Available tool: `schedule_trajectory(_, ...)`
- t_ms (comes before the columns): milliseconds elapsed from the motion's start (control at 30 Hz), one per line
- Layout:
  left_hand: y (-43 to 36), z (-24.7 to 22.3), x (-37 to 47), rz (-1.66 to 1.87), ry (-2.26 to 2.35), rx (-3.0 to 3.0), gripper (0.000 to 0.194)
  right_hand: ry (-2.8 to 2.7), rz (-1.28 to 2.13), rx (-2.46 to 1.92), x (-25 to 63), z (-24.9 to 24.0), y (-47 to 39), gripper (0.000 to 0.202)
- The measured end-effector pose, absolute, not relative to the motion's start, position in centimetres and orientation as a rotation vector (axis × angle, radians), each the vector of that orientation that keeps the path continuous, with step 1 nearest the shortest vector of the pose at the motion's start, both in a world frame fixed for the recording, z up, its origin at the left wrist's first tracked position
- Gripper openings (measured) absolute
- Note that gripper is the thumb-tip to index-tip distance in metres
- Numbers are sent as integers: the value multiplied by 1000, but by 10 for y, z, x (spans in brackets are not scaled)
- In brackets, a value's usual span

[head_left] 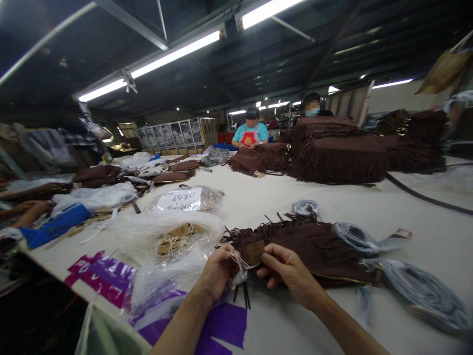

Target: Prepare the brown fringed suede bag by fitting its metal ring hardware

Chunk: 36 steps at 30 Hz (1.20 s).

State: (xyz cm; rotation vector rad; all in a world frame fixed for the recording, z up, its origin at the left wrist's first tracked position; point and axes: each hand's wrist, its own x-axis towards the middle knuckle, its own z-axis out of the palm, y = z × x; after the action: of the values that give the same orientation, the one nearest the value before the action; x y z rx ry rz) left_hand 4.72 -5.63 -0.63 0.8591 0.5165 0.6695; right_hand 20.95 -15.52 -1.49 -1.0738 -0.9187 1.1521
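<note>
Between thumb and fingers my left hand (222, 270) pinches a loop of pale string (240, 261). The string runs to a small brown hang tag (255, 253), whose edge my right hand (283, 270) grips. Just behind both hands a dark brown fringed bag (306, 241) lies on the table, its gold zip edge towards me. Some clear plastic hangs beneath my left fingers and partly hides what is there. To the left, an open clear bag (144, 231) holds more tags with tangled strings (177, 239).
Coiled straps in plastic wrap (424, 291) lie at the right. Purple printed plastic (225, 325) covers the near left of the white table (258, 197). Fringed bags (340, 153) are piled at the back. A person in a red apron (250, 135) works across the table; another person's hand (31, 214) shows far left.
</note>
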Motion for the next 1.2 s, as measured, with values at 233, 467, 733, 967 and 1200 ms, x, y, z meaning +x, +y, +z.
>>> schedule_trajectory(233,-55,-11,48,683,510,805,24,-895,1013,-1123,203,-21,-151,45)
schedule_trajectory(467,-57,-12,49,695,510,810,23,-1307,491,-1306,195,-23,-153,26)
schedule_trajectory(733,-58,-16,50,697,500,894,24,-1568,191,-1369,194,-19,-151,24)
schedule_trajectory(967,-61,-19,52,708,481,1301,20,-1680,161,-1440,192,-19,-152,21)
schedule_trajectory(1200,-42,-21,42,1102,700,1649,26,-1228,786,-1509,205,-27,-151,36)
